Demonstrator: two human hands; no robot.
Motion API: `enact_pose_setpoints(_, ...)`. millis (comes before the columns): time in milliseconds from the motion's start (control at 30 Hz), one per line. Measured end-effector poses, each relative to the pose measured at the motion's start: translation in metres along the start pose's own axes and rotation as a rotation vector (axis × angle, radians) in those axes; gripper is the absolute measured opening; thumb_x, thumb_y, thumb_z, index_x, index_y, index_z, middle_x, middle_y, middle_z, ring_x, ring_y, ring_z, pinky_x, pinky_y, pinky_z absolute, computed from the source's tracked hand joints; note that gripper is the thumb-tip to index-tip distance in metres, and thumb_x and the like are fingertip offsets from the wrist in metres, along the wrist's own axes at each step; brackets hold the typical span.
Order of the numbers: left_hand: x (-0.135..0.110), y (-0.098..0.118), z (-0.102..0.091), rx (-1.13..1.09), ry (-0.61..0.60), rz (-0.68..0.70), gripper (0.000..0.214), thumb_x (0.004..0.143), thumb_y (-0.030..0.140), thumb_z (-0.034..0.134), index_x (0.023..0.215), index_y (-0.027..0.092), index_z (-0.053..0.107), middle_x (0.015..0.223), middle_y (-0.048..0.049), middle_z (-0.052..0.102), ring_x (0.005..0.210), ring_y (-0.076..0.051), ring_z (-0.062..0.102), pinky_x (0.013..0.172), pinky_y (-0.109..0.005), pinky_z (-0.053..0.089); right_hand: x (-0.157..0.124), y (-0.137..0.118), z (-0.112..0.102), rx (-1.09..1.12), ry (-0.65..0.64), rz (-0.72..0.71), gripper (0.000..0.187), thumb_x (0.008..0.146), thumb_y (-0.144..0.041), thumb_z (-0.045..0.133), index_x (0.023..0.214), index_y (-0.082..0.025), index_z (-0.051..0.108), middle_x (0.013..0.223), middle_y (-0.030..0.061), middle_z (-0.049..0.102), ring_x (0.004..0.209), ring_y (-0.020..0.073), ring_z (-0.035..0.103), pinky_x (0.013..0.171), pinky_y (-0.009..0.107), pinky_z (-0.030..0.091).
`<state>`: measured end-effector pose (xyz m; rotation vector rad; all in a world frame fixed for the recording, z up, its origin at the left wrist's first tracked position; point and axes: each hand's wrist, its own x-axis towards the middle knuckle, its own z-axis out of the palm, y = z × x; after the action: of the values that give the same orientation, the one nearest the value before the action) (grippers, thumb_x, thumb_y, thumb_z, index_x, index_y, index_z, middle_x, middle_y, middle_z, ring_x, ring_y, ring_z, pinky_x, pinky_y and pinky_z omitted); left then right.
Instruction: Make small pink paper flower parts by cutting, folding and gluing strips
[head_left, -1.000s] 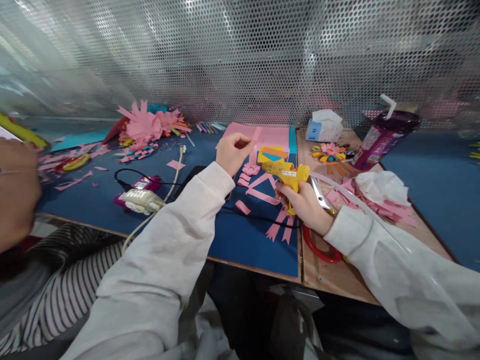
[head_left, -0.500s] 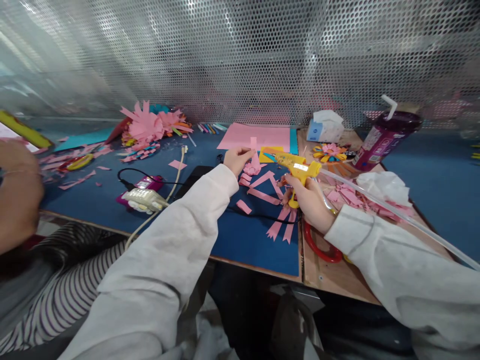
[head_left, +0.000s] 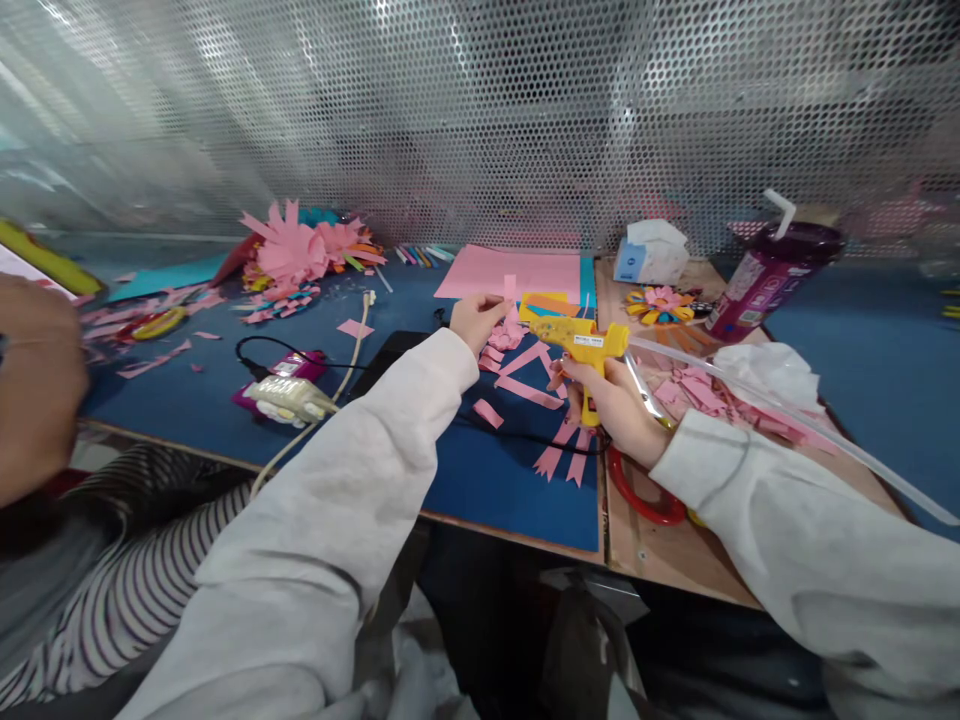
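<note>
My right hand (head_left: 609, 395) is wrapped round the handle of a yellow hot glue gun (head_left: 589, 342), its nozzle pointing left. A long clear glue stick (head_left: 795, 430) sticks out of the gun's back end. My left hand (head_left: 480, 320) pinches a pink paper strip (head_left: 510, 288), standing upright close to the nozzle. Below that strip is a crumpled pink paper piece (head_left: 508, 334). Several loose pink strips (head_left: 529, 390) lie on the blue table between and in front of my hands. Scissors with red handles (head_left: 646, 498) are partly hidden under my right wrist.
A purple drink bottle (head_left: 772, 285) with a straw and a tissue pack (head_left: 651, 255) stand at the right. Pink paper sheets (head_left: 517, 270) lie at the back. Left are paper flowers (head_left: 300, 250), a power strip (head_left: 292, 400) with cables, and another person's arm (head_left: 37, 390).
The glue gun has tipped and shifted slightly left and down, bringing its nozzle nearer the pink strip. The glue stick's far end has moved a little. My left hand has barely moved.
</note>
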<state>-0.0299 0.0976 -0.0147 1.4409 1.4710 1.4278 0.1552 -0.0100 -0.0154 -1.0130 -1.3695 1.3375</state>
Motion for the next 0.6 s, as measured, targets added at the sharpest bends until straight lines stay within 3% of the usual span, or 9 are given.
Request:
enact_pose_setpoints(200,-0.005,0.005,0.002,-0.024,-0.017,-0.036,0.013,0.069,0.022,0.069,0.078,0.012,0.068,0.078,-0.0054,0.070,0.068,-0.012,0.060,0.058,-0.020,0.047,-0.001,0.002,-0.001,-0.029,-0.012,-0.047,0.028,0.081,-0.042,0.057,0.075,-0.015,0.061,0.041,-0.0034,0.054,0.034,0.0093,0.048,0.040,0.021,0.042)
enact_pose_setpoints(333,-0.005,0.006,0.002,-0.056,-0.036,-0.046,0.013,0.068,0.022,0.070,0.076,0.012,0.069,0.072,-0.0047,0.068,0.065,-0.012,0.060,0.054,-0.020,0.045,0.000,0.003,-0.001,-0.018,0.000,-0.031,0.028,0.080,-0.042,0.057,0.074,-0.015,0.061,0.037,-0.0050,0.048,0.033,0.0097,0.047,0.036,0.020,0.038)
enact_pose_setpoints(600,-0.005,0.010,0.000,-0.177,0.038,-0.085,0.024,0.066,0.031,0.073,0.079,0.012,0.069,0.069,-0.0068,0.067,0.067,-0.016,0.064,0.045,-0.019,0.040,-0.003,-0.009,0.004,-0.066,-0.020,0.068,0.026,0.078,-0.040,0.057,0.069,-0.016,0.059,0.037,-0.0049,0.049,0.029,0.0077,0.042,0.030,0.019,0.034)
